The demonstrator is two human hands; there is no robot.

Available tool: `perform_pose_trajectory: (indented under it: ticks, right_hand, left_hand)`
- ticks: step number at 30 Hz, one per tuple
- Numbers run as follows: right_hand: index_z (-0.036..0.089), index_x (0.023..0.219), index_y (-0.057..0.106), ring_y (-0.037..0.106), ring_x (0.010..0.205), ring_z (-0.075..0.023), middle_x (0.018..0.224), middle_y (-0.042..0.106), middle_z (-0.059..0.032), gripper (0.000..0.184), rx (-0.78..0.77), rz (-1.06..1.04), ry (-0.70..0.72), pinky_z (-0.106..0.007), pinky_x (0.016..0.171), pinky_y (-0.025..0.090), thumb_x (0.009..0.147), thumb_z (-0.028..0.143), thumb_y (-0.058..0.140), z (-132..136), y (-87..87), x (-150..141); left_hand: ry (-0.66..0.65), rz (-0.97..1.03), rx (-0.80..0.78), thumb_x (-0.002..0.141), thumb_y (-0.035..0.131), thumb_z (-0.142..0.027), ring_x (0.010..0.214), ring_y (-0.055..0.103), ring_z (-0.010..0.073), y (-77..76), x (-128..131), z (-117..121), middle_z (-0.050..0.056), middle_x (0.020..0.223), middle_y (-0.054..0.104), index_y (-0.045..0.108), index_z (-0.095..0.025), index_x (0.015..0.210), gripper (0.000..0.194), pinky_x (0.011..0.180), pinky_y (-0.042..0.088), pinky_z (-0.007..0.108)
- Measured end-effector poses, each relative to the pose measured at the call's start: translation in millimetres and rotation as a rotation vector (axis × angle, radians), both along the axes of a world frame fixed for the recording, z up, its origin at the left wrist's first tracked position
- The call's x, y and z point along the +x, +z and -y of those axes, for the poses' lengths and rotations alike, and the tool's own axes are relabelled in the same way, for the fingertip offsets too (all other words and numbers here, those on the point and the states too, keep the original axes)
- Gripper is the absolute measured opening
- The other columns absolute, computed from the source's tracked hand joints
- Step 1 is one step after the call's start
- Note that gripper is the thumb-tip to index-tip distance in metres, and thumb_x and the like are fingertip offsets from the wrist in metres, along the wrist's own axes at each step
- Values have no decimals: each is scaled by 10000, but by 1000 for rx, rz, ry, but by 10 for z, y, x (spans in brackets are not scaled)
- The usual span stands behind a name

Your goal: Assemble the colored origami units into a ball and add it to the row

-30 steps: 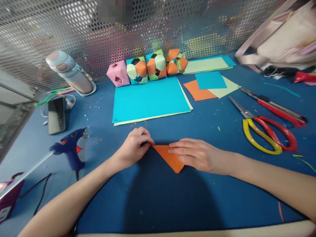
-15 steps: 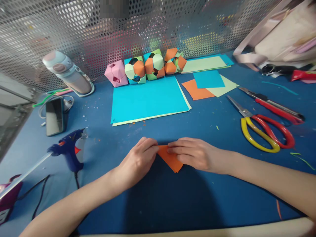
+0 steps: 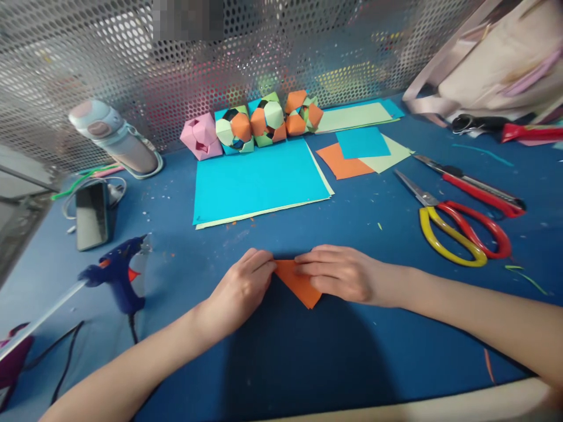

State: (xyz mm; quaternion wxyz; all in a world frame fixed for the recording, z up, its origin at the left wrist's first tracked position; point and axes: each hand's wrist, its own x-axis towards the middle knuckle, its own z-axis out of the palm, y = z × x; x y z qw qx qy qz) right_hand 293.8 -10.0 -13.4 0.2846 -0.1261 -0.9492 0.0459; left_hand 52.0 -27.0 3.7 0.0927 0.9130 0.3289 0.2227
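A folded piece of orange paper [image 3: 303, 285] lies on the blue table as a triangle, its point toward me and its straight folded edge at the far side. My left hand [image 3: 244, 286] is closed at the paper's left corner, the fingertips pinching it. Over the right part lies my right hand [image 3: 342, 273], fingers together and pressed onto the sheet near the fold. That hand hides the right corner, and its thumb cannot be seen.
Beyond my hands lie blue sheets [image 3: 259, 181], small paper squares [image 3: 363, 143] and several paper balls [image 3: 233, 129]. Scissors [image 3: 453, 228] and a utility knife [image 3: 479, 190] are at right. A glue gun [image 3: 121, 272], phone [image 3: 91, 217] and bottle [image 3: 116, 138] stand or lie at left.
The view has shifted slightly, so the table's things appear a little to the left or lower. Both hands keep nearly the same hold on the orange paper.
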Motion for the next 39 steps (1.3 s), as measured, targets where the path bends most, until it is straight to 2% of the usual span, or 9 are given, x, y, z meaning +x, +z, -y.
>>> perform_pose_trajectory:
  ticks: [6, 11, 19, 32, 39]
  right_hand:
    - [91, 869, 680, 673, 1026, -225, 1022, 736, -158, 298, 101, 40, 17, -388, 859, 564, 985, 103, 405, 3, 83, -3]
    - [90, 860, 678, 677, 955, -218, 989, 738, -146, 282, 200, 64, -43, -379, 825, 563, 968, 74, 418, 51, 153, -11]
    - [87, 883, 684, 643, 869, -214, 936, 724, -138, 253, 173, 69, -131, -390, 785, 557, 948, 72, 440, 167, 119, 43]
    - [100, 901, 697, 653, 882, -215, 965, 742, -122, 251, 214, 89, -155, -403, 834, 542, 945, 82, 450, 172, 86, 69]
    - [87, 917, 700, 651, 898, -221, 966, 743, -130, 243, 211, 102, -158, -414, 836, 536, 941, 76, 458, 174, 91, 73]
  left_hand:
    - [39, -103, 54, 947, 460, -189, 750, 603, 180, 73, 83, 38, 78, 820, 634, 613, -146, 818, 205, 684, 548, 316]
    - [64, -172, 100, 939, 489, -276, 721, 599, 202, 56, 111, 76, 78, 771, 614, 599, -134, 809, 222, 654, 565, 338]
    - [77, -182, 103, 929, 512, -291, 724, 600, 208, 18, 106, 87, 75, 774, 602, 590, -133, 823, 206, 648, 571, 342]
    - [55, -148, 30, 864, 619, -242, 785, 622, 221, 18, 50, 47, 102, 869, 636, 609, -121, 847, 122, 708, 578, 363]
    - [54, -153, 22, 896, 569, -243, 805, 626, 213, 14, 50, 41, 98, 883, 638, 619, -128, 871, 128, 734, 575, 365]
